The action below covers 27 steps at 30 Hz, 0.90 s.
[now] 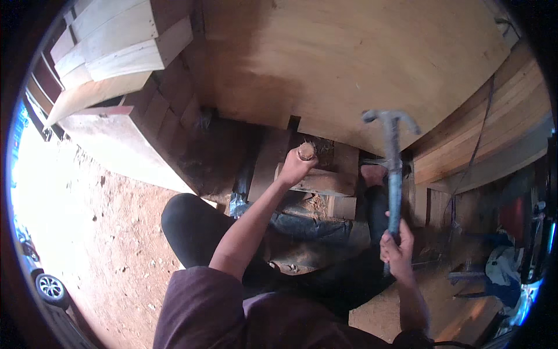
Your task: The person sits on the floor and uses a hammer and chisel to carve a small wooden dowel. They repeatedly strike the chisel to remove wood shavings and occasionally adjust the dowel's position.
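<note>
blue-handled grey claw hammer point(394, 166) fills right grip point(398, 251); left grip point(297, 167) clasps a round brown piece point(306, 152).

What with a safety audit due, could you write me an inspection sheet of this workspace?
Surface: brown ground, strewn with small bits at left.
Job's things: claw hammer; round-ended wooden piece, its end facing the camera.
Clutter: shavings beside a wooden block; bare foot to the block's right.
Hands: left hand closed around the wooden piece; right hand closed around the hammer's blue handle.
Cables: dark cord-like line across planks at right.
Surroundings: plywood panel ahead, wooden boards upper left, wheel lower left.
</note>
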Tool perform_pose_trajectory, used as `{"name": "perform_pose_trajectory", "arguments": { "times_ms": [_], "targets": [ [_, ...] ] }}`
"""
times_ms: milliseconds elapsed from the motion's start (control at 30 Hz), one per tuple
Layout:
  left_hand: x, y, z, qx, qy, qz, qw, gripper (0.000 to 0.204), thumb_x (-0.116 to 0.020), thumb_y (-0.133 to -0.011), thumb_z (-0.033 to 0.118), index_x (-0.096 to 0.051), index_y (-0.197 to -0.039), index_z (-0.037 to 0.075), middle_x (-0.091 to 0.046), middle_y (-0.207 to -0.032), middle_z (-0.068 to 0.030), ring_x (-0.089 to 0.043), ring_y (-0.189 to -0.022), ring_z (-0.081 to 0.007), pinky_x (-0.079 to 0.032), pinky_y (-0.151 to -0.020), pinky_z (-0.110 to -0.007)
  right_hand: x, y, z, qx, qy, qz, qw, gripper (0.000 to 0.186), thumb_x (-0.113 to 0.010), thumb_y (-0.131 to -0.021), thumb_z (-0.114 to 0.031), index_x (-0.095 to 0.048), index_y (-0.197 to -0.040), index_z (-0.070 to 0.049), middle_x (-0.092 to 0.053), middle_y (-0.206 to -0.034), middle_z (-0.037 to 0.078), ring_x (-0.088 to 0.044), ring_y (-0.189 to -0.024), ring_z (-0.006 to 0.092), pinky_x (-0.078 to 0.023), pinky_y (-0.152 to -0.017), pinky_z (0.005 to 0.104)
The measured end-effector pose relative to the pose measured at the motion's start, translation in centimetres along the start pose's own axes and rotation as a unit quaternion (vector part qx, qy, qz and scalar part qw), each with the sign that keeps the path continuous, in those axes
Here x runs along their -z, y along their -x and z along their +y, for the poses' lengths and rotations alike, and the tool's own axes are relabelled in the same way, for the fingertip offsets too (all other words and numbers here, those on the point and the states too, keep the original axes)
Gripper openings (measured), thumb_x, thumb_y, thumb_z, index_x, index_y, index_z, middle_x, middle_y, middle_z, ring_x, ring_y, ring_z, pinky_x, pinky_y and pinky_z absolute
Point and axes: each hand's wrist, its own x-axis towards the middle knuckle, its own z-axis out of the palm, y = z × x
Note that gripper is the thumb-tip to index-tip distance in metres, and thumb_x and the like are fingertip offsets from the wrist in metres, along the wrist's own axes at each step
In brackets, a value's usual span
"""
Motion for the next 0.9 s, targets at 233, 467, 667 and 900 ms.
{"name": "perform_pose_trajectory", "arguments": {
  "times_ms": [233,467,667,900],
  "targets": [
    [0.0,-1.0,-0.7,-0.04,-0.018,-0.009,0.999,0.017,-0.072,-0.08,0.011,-0.057,-0.081,0.002,-0.058,-0.073,-0.0025,-0.054,-0.071,-0.0115,-0.048,-0.068,-0.033,1.1,-0.5,-3.2,0.069,0.078,0.072,0.992,0.025,-0.065,-0.094,-0.005,-0.05,-0.114,-0.008,-0.046,-0.066,-0.006,-0.04,-0.046,0.0007,-0.031,-0.04,0.0204],
    [-0.5,-1.3,-1.0,-0.097,-0.13,0.037,0.986,0.036,-0.081,-0.081,0.027,-0.059,-0.092,0.001,-0.065,-0.087,-0.0175,-0.064,-0.082,-0.0333,-0.051,-0.075,-0.042,-0.4,-1.0,-1.6,0.054,0.092,0.041,0.993,0.022,-0.066,-0.093,-0.005,-0.053,-0.112,-0.007,-0.052,-0.07,-0.003,-0.046,-0.05,0.0022,-0.036,-0.044,0.0216],
    [-0.5,-1.1,-1.2,-0.114,-0.075,0.026,0.99,0.033,-0.078,-0.081,0.024,-0.059,-0.092,0.0,-0.064,-0.089,-0.0202,-0.064,-0.085,-0.0375,-0.051,-0.077,-0.044,-0.3,-1.4,-0.9,0.111,0.053,0.083,0.989,0.03,-0.059,-0.096,0.0,-0.045,-0.12,-0.009,-0.048,-0.068,-0.004,-0.039,-0.044,0.0018,-0.031,-0.04,0.0213],
    [-0.6,-1.0,-0.6,-0.17,-0.147,0.042,0.973,0.022,-0.074,-0.074,0.017,-0.063,-0.085,0.001,-0.066,-0.09,-0.0201,-0.062,-0.089,-0.0388,-0.05,-0.08,-0.046,-0.4,-3.6,1.9,-0.02,0.37,-0.055,0.927,0.031,-0.067,-0.092,-0.013,-0.057,-0.119,-0.003,-0.069,-0.094,0.013,-0.07,-0.085,0.027,-0.051,-0.073,0.0425]
  ]
}}
